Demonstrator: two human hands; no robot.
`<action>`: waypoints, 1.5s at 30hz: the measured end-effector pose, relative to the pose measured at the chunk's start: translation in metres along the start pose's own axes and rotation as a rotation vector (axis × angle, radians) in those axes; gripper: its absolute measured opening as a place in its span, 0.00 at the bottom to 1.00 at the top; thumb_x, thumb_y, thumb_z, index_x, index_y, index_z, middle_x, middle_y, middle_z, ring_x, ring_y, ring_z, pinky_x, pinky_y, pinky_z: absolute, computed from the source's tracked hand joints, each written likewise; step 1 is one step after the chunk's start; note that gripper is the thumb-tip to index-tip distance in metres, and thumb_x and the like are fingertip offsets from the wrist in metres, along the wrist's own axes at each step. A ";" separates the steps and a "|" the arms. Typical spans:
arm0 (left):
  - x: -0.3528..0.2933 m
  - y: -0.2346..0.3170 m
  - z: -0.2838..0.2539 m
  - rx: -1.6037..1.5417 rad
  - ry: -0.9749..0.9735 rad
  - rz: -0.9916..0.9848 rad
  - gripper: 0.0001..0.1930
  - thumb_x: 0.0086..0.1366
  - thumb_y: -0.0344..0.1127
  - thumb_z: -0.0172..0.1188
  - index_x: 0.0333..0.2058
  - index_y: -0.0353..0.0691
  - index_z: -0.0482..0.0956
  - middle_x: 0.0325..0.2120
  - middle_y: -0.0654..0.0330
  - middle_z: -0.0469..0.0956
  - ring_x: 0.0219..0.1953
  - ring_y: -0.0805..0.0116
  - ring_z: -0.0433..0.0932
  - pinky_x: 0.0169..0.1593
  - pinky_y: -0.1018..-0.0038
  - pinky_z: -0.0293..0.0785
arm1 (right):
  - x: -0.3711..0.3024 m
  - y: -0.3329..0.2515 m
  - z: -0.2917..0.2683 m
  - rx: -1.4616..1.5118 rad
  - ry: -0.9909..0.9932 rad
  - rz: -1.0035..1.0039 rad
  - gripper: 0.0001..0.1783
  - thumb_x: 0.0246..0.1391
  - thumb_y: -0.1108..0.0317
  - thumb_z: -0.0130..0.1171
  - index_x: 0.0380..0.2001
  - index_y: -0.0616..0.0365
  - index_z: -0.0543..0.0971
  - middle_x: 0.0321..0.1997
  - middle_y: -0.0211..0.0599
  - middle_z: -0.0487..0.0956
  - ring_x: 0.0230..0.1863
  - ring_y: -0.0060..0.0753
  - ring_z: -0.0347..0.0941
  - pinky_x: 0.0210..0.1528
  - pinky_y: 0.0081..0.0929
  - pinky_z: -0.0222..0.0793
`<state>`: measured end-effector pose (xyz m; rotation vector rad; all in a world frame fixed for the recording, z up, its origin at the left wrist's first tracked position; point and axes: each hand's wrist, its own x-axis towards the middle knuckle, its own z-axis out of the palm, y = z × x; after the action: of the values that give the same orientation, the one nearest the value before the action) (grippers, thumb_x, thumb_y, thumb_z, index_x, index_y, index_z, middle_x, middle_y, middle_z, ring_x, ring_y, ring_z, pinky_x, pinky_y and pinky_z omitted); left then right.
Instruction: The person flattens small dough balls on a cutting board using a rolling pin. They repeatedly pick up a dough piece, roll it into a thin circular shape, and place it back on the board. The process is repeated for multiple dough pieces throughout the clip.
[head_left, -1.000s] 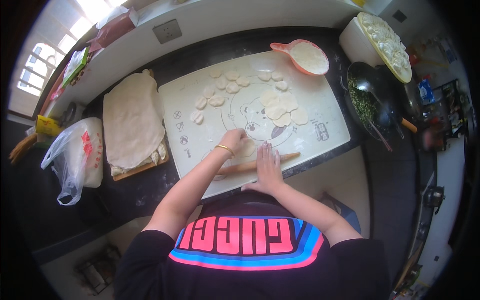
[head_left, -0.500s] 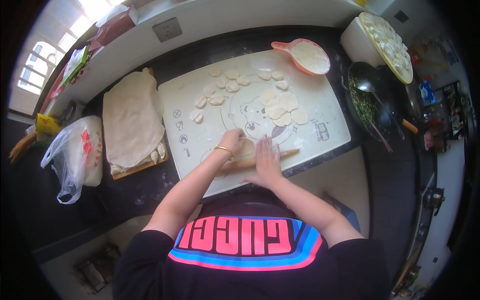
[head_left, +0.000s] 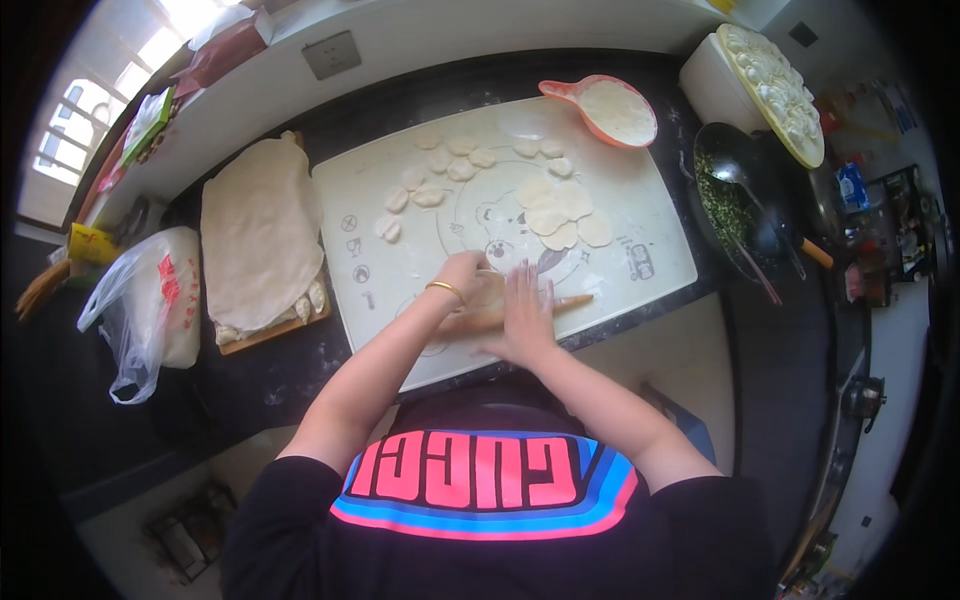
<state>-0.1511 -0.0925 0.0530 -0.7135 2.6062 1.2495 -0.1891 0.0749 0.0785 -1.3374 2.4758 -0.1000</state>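
My left hand (head_left: 461, 273), with a gold bangle at its wrist, pinches the edge of a round dough wrapper (head_left: 487, 291) on the white mat. Flat across a wooden rolling pin (head_left: 474, 322) lies my right hand (head_left: 528, 318), its fingers stretched forward and the thumb apart. The pin's tapered end sticks out to the right of that hand. Part of the wrapper is hidden by my hands. Beyond them, several rolled wrappers (head_left: 548, 210) overlap on the mat. Small flattened dough pieces (head_left: 428, 195) are spread along its far left part.
Left of the mat (head_left: 640, 205), a dough sheet (head_left: 255, 235) covers a wooden board (head_left: 272, 337), beside a plastic bag (head_left: 165, 300). A pink scoop of flour (head_left: 618, 112) rests at the far edge. At right are a pan of chopped green filling (head_left: 725, 200) and a tray of dumplings (head_left: 770, 85).
The whole view has shifted slightly. My right fingers reach a touch farther forward over the rolling pin; my left hand keeps its pinch on the wrapper.
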 end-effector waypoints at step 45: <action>-0.008 0.000 0.007 0.009 0.104 -0.067 0.12 0.48 0.33 0.59 0.33 0.37 0.81 0.30 0.47 0.80 0.35 0.51 0.79 0.41 0.65 0.74 | 0.037 -0.002 -0.007 -0.001 0.049 0.054 0.78 0.20 0.30 0.68 0.65 0.70 0.42 0.71 0.55 0.39 0.73 0.49 0.31 0.69 0.56 0.28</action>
<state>-0.1444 -0.0839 0.0515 -0.8790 2.6434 1.2125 -0.2089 0.0429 0.0765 -1.2823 2.5512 -0.1200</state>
